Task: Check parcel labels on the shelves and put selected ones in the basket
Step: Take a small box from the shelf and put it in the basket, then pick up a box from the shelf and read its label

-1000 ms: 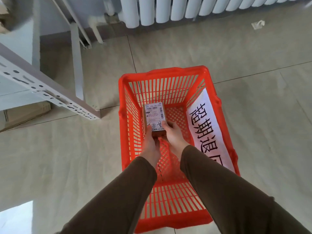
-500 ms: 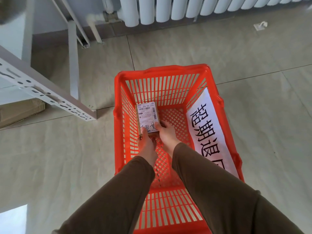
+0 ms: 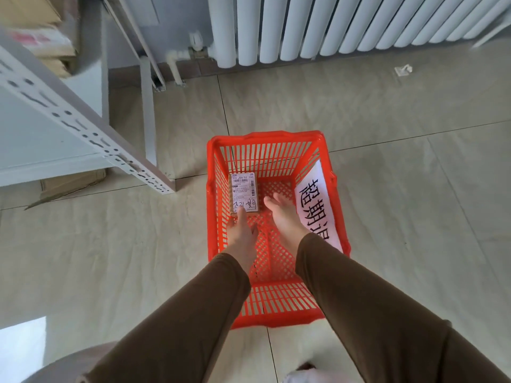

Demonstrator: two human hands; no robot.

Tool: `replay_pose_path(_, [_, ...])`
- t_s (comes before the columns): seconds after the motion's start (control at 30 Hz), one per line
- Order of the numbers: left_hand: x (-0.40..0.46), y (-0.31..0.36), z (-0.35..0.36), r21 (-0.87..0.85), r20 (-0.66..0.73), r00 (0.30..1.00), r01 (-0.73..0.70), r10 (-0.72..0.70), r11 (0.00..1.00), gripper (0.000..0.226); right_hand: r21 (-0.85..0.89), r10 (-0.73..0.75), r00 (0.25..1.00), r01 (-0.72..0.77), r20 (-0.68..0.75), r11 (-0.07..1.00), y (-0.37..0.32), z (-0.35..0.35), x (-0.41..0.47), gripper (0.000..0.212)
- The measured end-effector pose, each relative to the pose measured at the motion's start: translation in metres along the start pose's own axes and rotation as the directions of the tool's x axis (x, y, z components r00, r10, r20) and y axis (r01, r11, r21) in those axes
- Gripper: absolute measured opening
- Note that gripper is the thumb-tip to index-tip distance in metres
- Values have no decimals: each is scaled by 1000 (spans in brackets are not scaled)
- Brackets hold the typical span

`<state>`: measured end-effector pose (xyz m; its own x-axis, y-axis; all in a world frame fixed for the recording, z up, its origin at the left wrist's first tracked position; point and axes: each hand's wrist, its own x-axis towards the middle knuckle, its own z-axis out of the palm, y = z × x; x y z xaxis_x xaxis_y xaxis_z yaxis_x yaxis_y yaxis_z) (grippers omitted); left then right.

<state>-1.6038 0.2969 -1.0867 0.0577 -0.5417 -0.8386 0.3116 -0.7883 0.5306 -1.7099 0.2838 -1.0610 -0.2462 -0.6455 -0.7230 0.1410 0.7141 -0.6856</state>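
Far left of the red slatted plastic basket (image 3: pixel 265 139): white perforated metal shelf rail (image 3: pixel 83 128) slanting down toward it, foot ending short of the basket's left rim, a strip of bare beige floor tile (image 3: pixel 138 244) between the two. Flattened brown cardboard (image 3: pixel 72 181) tucked under that shelf, well apart from the basket.

Inside the basket, against its left wall: small brown cardboard parcel with white printed label (image 3: pixel 244 193), lying flat on the mesh bottom, label face up. Long axis running from near side to far side of the basket, parallel to the left wall; barcode end toward the far wall, handwritten end toward the near side. Open mesh to the right of the parcel and on the near side of it.

Left hand (image 3: pixel 242 233) above the basket's left half, fingers extended, fingertips (image 3: pixel 240 214) at the parcel's near edge, not curled around it; actual contact hard to tell. Right hand (image 3: pixel 283 214) just right of the parcel, fingers straight and spread, holding nothing, clear of the box.

On the basket's right wall: white paper sign with large black characters (image 3: pixel 315 205), partly hidden by the brown right sleeve (image 3: pixel 373 313).

Beyond the basket's far rim: open tile, then white ribbed radiator (image 3: pixel 331 26) along the wall.
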Motion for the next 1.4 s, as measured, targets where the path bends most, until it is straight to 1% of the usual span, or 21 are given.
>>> replay_pose_path(0.03, [-23,14,0,-9,30,999,-18,18,1000,56,-11,-11,1000,11,3,1000,-15,1,-17,61])
replay_pose_path(0.1, [-66,44,-1,-4,60,997,-47,47,999,47,-6,-35,999,35,23,999,-48,4,-56,57])
replay_pose_path(0.13, [-93,65,-3,-20,62,997,-50,51,999,45,12,-46,999,46,25,999,-66,5,-77,51])
replay_pose_path(0.2, [-137,103,-4,-54,57,996,-72,76,996,49,30,-50,998,49,33,998,-104,10,-117,36])
replay_pose_path(0.23, [-165,127,-6,-63,56,994,-95,99,993,49,20,-62,997,61,37,998,-127,12,-140,36])
replay_pose_path(0.33, [-260,200,-14,-74,54,984,-165,169,984,35,17,-136,988,135,68,991,-208,19,-226,47])
replay_pose_path(0.37, [-291,222,-18,-69,44,978,-202,205,977,36,6,-171,982,171,77,985,-236,21,-256,45])
replay_pose_path(0.43, [-350,262,-32,-53,41,958,-280,283,958,49,-22,-238,962,243,131,970,-285,25,-316,38])
replay_pose_path(0.5, [-407,301,-48,-40,38,932,-358,359,933,50,-34,-299,932,312,207,949,-328,31,-369,35])
replay_pose_path(0.6, [-497,358,-80,-72,54,865,-494,498,866,31,-58,-400,858,439,322,896,-389,47,-453,29])
replay_pose_path(0.63, [-528,375,-92,-79,55,839,-537,542,840,29,-76,-431,826,487,362,870,-407,54,-482,27])
replay_pose_path(0.73, [-598,420,-127,-85,36,769,-634,639,768,38,-89,-485,734,589,476,803,-452,79,-552,22])
replay_pose_path(0.9, [-698,478,-203,-65,-28,629,-777,777,626,32,-45,-554,556,730,620,682,-501,149,-656,27])
replay_pose_path(1.0, [-739,507,-263,-41,-77,555,-832,828,553,36,-4,-577,474,775,665,632,-518,202,-707,21])
replay_pose_path(1.07, [-760,527,-308,-13,-85,506,-862,859,506,35,23,-599,426,802,679,596,-527,241,-735,17])
replay_pose_path(1.13, [-778,548,-354,15,-73,463,-885,884,465,32,62,-619,375,822,690,566,-536,285,-762,17])
replay_pose_path(1.2, [-795,572,-400,50,-75,424,-902,903,428,36,97,-643,324,843,694,530,-543,331,-790,19])
replay_pose_path(1.27, [-809,597,-445,79,-80,390,-915,917,396,40,124,-673,284,863,683,490,-550,376,-816,22])
replay_pose_path(1.33, [-823,621,-484,107,-65,359,-925,931,364,40,144,-696,250,879,673,455,-557,415,-840,24])
replay_pose_path(1.4, [-836,644,-517,137,-46,331,-933,943,334,39,153,-716,230,891,660,427,-563,449,-860,25])
